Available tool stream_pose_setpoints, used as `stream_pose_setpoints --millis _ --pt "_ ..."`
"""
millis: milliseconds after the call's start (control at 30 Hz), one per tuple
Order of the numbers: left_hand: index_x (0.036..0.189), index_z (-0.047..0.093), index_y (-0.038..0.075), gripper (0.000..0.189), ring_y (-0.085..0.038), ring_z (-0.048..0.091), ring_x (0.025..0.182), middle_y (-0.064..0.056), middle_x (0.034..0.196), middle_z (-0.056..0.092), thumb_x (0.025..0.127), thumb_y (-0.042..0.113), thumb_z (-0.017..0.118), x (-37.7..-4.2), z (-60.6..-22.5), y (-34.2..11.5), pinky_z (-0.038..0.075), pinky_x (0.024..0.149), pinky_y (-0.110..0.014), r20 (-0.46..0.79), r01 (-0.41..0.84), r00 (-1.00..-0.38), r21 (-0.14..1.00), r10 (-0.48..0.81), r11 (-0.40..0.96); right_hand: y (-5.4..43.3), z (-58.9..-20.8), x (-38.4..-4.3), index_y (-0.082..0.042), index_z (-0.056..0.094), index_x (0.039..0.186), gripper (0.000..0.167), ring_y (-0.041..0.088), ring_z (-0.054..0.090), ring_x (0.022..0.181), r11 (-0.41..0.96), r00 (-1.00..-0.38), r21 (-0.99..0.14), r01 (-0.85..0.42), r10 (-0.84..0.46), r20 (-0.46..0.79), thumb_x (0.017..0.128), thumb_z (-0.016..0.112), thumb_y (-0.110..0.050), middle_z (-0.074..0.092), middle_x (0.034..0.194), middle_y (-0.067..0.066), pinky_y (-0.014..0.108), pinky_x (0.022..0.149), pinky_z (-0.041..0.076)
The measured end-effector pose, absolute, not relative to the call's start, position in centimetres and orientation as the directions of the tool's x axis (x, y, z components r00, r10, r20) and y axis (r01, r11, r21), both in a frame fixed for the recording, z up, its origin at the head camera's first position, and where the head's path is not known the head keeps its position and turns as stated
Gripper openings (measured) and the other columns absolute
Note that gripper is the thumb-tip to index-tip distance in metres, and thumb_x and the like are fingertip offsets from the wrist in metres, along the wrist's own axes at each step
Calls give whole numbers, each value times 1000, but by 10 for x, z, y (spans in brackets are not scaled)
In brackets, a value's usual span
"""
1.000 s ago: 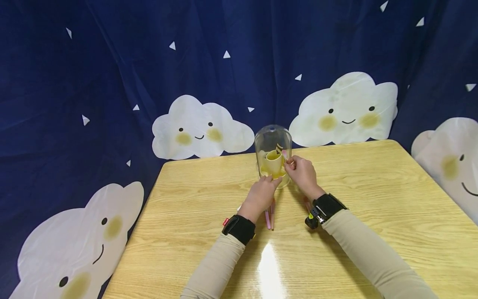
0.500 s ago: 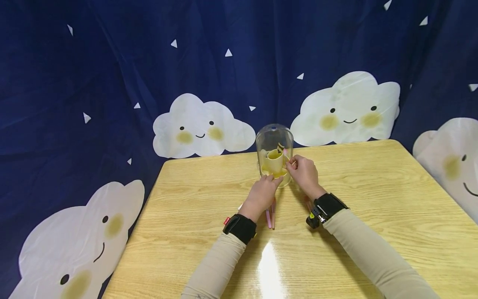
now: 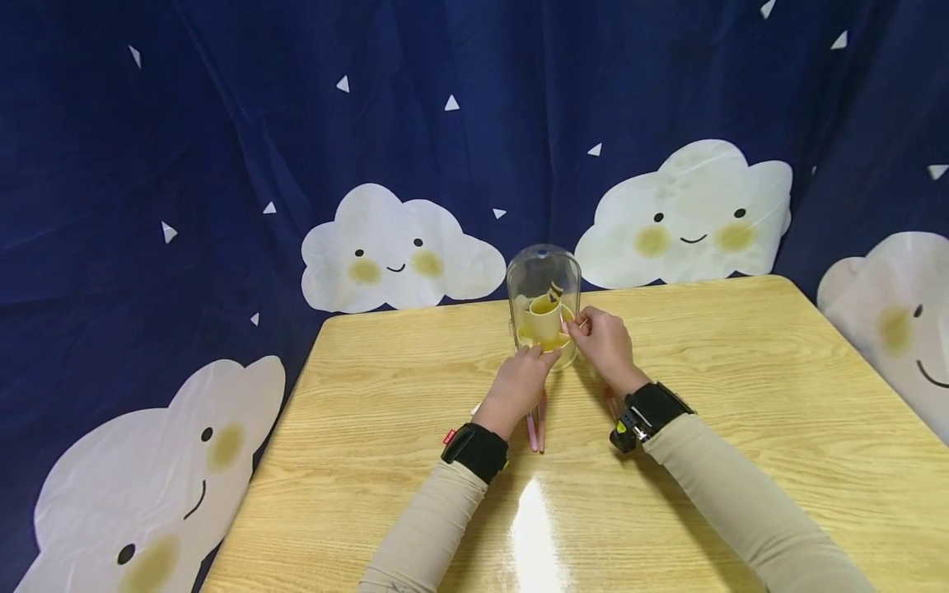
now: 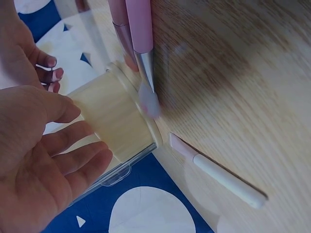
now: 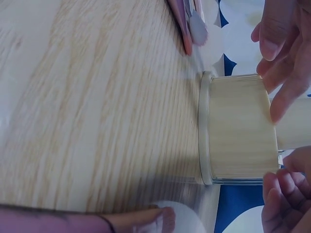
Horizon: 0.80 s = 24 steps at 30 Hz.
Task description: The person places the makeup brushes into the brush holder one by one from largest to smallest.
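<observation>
A cream makeup brush holder (image 3: 544,328) with a raised middle cup stands at the table's far side, a clear domed cover (image 3: 544,268) rising behind it. My left hand (image 3: 516,380) rests relaxed fingers on its front rim; in the left wrist view those fingers (image 4: 90,155) lie extended against the cream wall. At the holder's right side my right hand (image 3: 604,339) pinches a slim pale makeup tool with a pink part (image 3: 565,327), mostly hidden by the fingertips. In the right wrist view the curled fingers (image 5: 286,194) sit close to the holder's top edge.
Two pink-handled makeup brushes (image 3: 531,432) lie in front of the holder. A small spatula (image 4: 226,182) with a white handle and pink blade lies left of it. Another brush (image 5: 48,222) lies under my right wrist. A blue curtain (image 3: 400,99) with clouds hangs behind the table.
The pink part of the tool by my right fingertips has gone lower, down beside the holder's middle cup. My left hand stays on the rim; both arms hardly move.
</observation>
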<state>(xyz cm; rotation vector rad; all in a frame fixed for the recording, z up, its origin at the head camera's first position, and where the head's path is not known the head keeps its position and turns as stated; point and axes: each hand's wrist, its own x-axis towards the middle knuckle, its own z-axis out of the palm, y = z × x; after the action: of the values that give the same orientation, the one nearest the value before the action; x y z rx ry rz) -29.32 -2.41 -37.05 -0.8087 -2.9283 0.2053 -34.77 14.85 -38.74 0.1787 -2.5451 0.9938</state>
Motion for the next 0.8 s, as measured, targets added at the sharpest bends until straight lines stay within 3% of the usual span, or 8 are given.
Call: stream_pose_setpoints --millis 267,500,667,800 --pt "151 51 29 65 -21 60 123 -2 140 60 91 16 75 -297 -369 -29 57 91 -34 55 514 -851 -116 522 850 150 -378 -340 -4 65 81 18 20 54 58 759 -915 -578 -299 -57 399 92 72 -16 60 66 5 30 51 37" --pt "152 49 33 66 -22 55 125 3 139 59 93 16 74 -300 -366 -35 56 90 -35 40 527 -847 -60 529 848 143 -367 -311 -8 64 77 13 15 50 59 801 -937 -486 -350 -301 178 88 70 -11 58 68 1 27 53 38" --pt "152 50 32 67 -22 55 124 3 138 59 92 13 74 -302 -367 -38 56 90 -35 54 547 -835 -44 548 836 128 -369 -286 -11 63 74 16 14 52 59 791 -903 -457 -407 -424 71 87 74 -12 57 67 -3 28 53 42" --pt "152 50 33 65 -22 53 127 3 141 59 95 8 69 -304 -367 -40 53 98 -36 53 561 -826 -15 560 828 113 -377 -270 -11 64 81 15 12 51 61 772 -871 -453 -446 -491 22 89 75 -18 55 69 -5 27 52 41"
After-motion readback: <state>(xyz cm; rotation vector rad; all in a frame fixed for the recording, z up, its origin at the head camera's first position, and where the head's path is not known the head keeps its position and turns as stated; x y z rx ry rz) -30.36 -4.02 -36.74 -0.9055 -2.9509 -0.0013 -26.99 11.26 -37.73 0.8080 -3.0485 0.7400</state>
